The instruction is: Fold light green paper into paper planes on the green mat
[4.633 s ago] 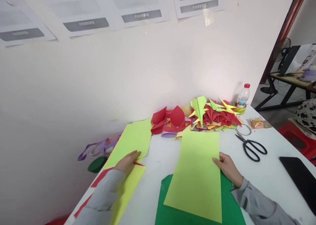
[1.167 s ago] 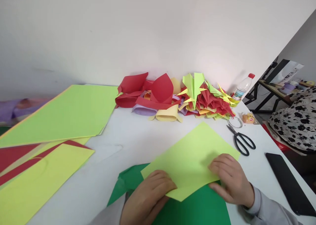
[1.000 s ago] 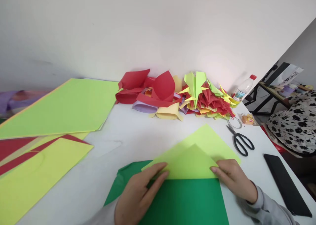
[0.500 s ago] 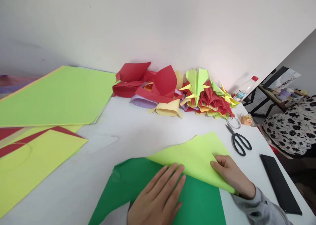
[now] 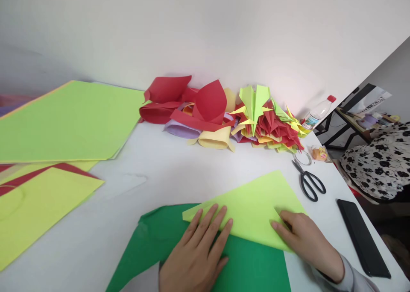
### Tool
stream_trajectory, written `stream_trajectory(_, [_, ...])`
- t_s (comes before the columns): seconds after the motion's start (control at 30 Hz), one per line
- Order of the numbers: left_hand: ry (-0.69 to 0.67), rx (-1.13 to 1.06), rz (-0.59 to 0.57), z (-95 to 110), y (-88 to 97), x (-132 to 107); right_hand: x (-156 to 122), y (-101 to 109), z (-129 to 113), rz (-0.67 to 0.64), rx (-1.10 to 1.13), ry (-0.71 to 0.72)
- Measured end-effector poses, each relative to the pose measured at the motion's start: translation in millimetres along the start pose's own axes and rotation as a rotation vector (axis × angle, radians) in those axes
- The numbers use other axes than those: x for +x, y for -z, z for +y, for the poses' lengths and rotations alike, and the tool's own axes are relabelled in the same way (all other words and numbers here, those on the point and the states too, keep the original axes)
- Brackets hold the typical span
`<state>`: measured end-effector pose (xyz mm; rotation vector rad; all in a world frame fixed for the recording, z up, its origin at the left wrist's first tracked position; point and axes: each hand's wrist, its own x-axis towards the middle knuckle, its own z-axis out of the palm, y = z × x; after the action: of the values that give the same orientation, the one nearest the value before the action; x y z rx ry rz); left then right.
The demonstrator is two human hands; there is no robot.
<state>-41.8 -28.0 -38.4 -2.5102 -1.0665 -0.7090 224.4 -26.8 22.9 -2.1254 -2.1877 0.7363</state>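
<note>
A yellow-green sheet of paper (image 5: pixel 253 202), folded over, lies across the upper part of a dark green sheet (image 5: pixel 256 264). My left hand (image 5: pixel 195 249) lies flat with its fingers stretched out, the fingertips on the paper's left end near the folded lower edge. At the paper's right side is my right hand (image 5: pixel 307 238). Its fingers are curled and hold the paper, with thumb and forefinger by a small dark fold or shadow; the other fingertips are hidden.
Black-handled scissors (image 5: pixel 309 183) and a long black case (image 5: pixel 363 238) lie to the right. Folded paper pieces (image 5: pixel 269 127) and rolled red paper (image 5: pixel 211 104) line the wall, near a bottle (image 5: pixel 318 112). Large green sheets (image 5: pixel 73 121) lie left. A person (image 5: pixel 381 163) sits beyond the table.
My left hand has slid slightly left along the paper's lower edge. The paper's upper left edge now looks straighter and flatter. My right hand has shifted a little lower.
</note>
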Motion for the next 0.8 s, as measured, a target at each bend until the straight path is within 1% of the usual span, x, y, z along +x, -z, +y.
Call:
stream_trajectory(0.07, [-0.089, 0.028, -0.024, -10.1, -1.1, 2.3, 2.8, -2.1, -0.1, 0.026, 0.072, 0.031])
stream_trajectory(0.13, [-0.117, 0.012, -0.028, -21.0, -2.4, 4.7, 9.1, -5.8, 1.5, 0.072, 0.187, 0.069])
stream_trajectory(0.23, [-0.036, -0.047, 0.030, -32.3, -5.2, 8.1, 18.6, -10.9, 4.3, 0.149, 0.329, 0.111])
stream_trajectory(0.3, [0.002, -0.068, 0.068, -33.9, -6.4, 9.6, 20.4, -12.3, 4.4, 0.165, 0.381, 0.135])
stream_trajectory(0.43, [-0.001, -0.082, 0.107, -23.5, -4.0, 8.9, 14.0, -10.9, -1.9, 0.155, 0.403, 0.162])
stream_trajectory(0.57, [0.005, -0.108, 0.127, -6.0, 1.5, 4.5, 8.5, -10.7, -9.2, 0.157, 0.286, 0.138])
stream_trajectory(0.63, [0.034, -0.110, 0.127, 1.2, 3.2, 2.0, 8.3, -11.6, -10.2, 0.149, 0.219, 0.126])
stream_trajectory(0.7, [0.081, -0.115, 0.097, 5.9, 3.3, -0.3, 8.5, -12.4, -9.5, 0.127, 0.166, 0.128])
stream_trajectory(0.8, [0.147, -0.104, 0.094, 6.8, 1.1, -2.6, 6.3, -11.6, -8.3, 0.077, 0.101, 0.120])
